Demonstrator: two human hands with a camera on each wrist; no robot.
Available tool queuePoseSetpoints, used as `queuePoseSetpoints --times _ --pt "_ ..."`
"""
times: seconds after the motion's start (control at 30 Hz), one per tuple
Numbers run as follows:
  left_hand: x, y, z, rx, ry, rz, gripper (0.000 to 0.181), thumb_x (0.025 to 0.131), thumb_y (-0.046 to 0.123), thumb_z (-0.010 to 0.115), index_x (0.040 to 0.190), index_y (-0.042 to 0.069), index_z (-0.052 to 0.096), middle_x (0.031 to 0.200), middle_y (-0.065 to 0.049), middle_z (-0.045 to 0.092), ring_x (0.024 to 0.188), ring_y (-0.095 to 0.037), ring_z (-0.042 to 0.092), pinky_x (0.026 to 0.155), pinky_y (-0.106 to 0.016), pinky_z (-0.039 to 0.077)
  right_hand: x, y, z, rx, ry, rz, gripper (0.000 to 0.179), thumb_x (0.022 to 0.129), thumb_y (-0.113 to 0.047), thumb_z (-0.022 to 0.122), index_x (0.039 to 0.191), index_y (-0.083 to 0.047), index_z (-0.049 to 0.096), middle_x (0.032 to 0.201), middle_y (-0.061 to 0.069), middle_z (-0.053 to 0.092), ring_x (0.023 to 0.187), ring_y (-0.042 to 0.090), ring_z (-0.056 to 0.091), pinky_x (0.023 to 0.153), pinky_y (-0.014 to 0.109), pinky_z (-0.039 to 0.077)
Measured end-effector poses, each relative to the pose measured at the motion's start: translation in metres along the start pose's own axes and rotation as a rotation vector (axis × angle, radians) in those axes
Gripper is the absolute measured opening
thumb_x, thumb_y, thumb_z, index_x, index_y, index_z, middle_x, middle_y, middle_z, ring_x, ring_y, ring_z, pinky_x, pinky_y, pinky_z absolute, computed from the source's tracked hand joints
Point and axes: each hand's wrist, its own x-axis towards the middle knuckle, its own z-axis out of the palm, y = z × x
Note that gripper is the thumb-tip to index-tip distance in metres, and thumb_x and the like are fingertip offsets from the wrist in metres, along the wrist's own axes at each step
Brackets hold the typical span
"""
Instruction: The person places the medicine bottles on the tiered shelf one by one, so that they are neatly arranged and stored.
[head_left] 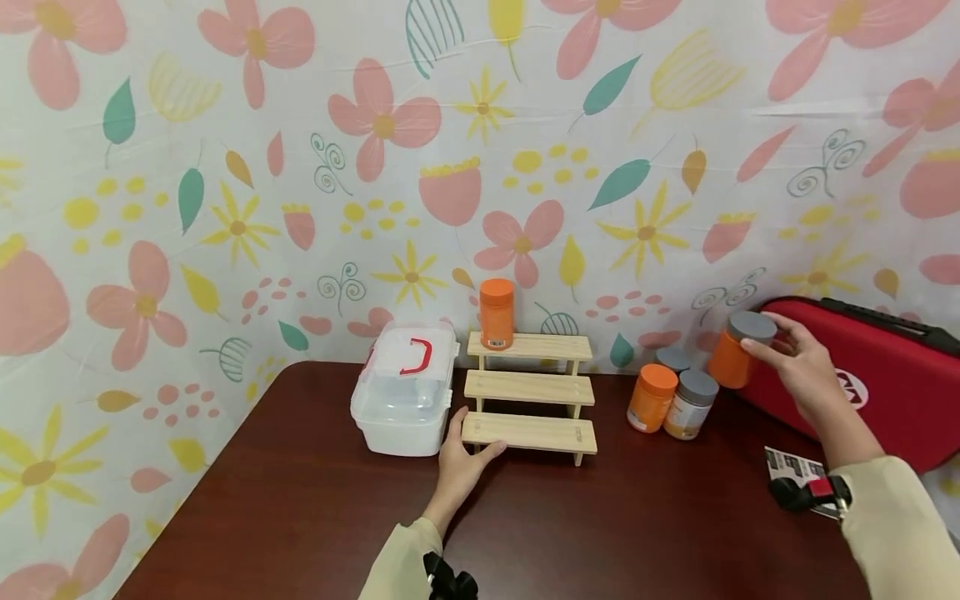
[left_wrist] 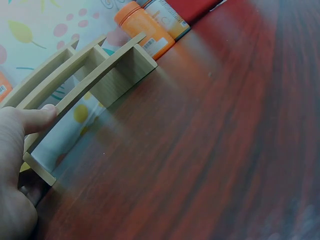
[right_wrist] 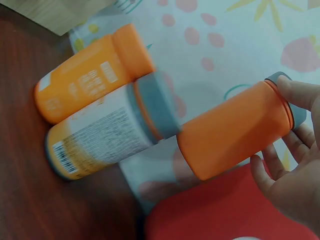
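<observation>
Head view — right hand (head_left: 806, 367) holds an orange jar (head_left: 730, 363) by its grey lid (head_left: 752, 327). Left hand (head_left: 461, 467) grips a wooden rack (head_left: 528, 387).

Left hand (head_left: 460, 467) low, right (head_left: 813, 379) aloft

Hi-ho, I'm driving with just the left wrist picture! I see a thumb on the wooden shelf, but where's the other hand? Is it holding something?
Observer: Yes! The right hand is holding an orange jar by its grey lid.
Operator: Ooh! And what's past the left end of the wooden shelf? My picture stops there.
Observer: A white box with a see-through top stands there, close beside it.
</observation>
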Motion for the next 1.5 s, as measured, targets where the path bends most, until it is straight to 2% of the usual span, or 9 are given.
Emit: queuePoseSetpoints --times 0.07,0.17,0.4,0.6,0.87,1.03,1.17,1.4,1.5 --pt "-0.001 -0.001 0.000 -0.002 0.002 -0.006 0.087 0.076 0.024 0.083 0.147 0.005 0.037 0.145 -0.020 0.049 0.136 -0.036 0.043 0.110 -0.055 0.036 0.004 -0.008 0.000 -0.006 -0.007 -0.011 0.065 0.096 -0.037 0.059 0.153 -0.038 0.026 0.110 -0.038 0.038 0.121 -0.004 0.039 0.123 0.051 0.013" --pt "-0.002 -0.002 -0.001 -0.004 0.005 -0.011 0.088 0.076 0.024 0.083 0.147 0.005 0.036 0.145 -0.020 0.049 0.136 -0.036 0.043 0.110 -0.056 0.035 0.007 -0.017 0.000 -0.014 -0.024 -0.022 0.066 0.097 -0.038 0.058 0.153 -0.038 0.024 0.111 -0.037 0.037 0.131 0.003 0.035 0.121 0.058 0.011" --pt "-0.003 -0.003 -0.004 0.022 0.020 0.002 0.086 0.076 0.024 0.084 0.146 0.005 0.038 0.144 -0.020 0.050 0.135 -0.036 0.045 0.109 -0.055 0.037 0.008 -0.029 0.005 -0.034 -0.037 -0.046 0.066 0.097 -0.035 0.058 0.154 -0.035 0.024 0.110 -0.036 0.040 0.112 -0.008 0.037 0.120 0.039 0.023" --pt "-0.002 -0.004 -0.006 0.024 0.023 -0.008 0.086 0.075 0.025 0.084 0.146 0.006 0.038 0.144 -0.020 0.050 0.135 -0.036 0.044 0.109 -0.056 0.037 0.014 -0.042 0.016 -0.032 -0.041 -0.068 0.068 0.096 -0.038 0.059 0.154 -0.032 0.025 0.110 -0.034 0.040 0.108 -0.009 0.038 0.119 0.051 0.022" --pt "0.000 -0.004 -0.005 0.021 0.028 -0.001 0.087 0.075 0.024 0.084 0.146 0.005 0.039 0.143 -0.020 0.051 0.133 -0.036 0.046 0.108 -0.055 0.037 0.016 -0.057 0.030 -0.027 -0.093 -0.144 0.062 0.097 -0.030 0.060 0.152 -0.028 0.031 0.110 -0.032 0.045 0.101 -0.013 0.045 0.088 0.015 0.036" --pt "0.001 -0.003 -0.002 0.018 0.004 -0.004 0.088 0.076 0.026 0.084 0.147 0.005 0.037 0.143 -0.020 0.051 0.135 -0.036 0.045 0.109 -0.056 0.037 0.017 -0.062 0.037 -0.042 -0.110 -0.161 0.059 0.096 -0.031 0.061 0.149 -0.027 0.036 0.107 -0.031 0.048 0.098 -0.013 0.047 0.077 0.008 0.037" --pt "0.002 -0.002 -0.002 0.024 0.014 0.003 0.087 0.075 0.025 0.084 0.147 0.005 0.038 0.144 -0.020 0.051 0.135 -0.036 0.044 0.109 -0.056 0.036 0.019 -0.067 0.045 -0.111 -0.142 -0.135 0.064 0.096 -0.039 0.060 0.152 -0.026 0.032 0.111 -0.026 0.045 0.100 -0.008 0.045 0.088 0.023 0.042" --pt "0.001 -0.001 -0.001 0.018 0.002 -0.003 0.088 0.076 0.025 0.084 0.147 0.006 0.037 0.144 -0.020 0.050 0.136 -0.036 0.043 0.110 -0.055 0.035 0.020 -0.076 0.063 -0.078 -0.210 -0.118 0.074 0.097 -0.041 0.056 0.157 -0.016 0.020 0.150 0.024 0.029 0.134 0.037 0.031 0.108 0.067 0.028" --pt "0.000 0.000 0.000 0.016 -0.002 -0.004 0.087 0.076 0.026 0.084 0.147 0.006 0.037 0.145 -0.020 0.049 0.136 -0.036 0.043 0.110 -0.056 0.035 0.020 -0.079 0.071 -0.068 -0.216 -0.138 0.074 0.097 -0.041 0.058 0.156 -0.015 0.022 0.148 0.019 0.035 0.133 0.033 0.036 0.109 0.068 0.025"
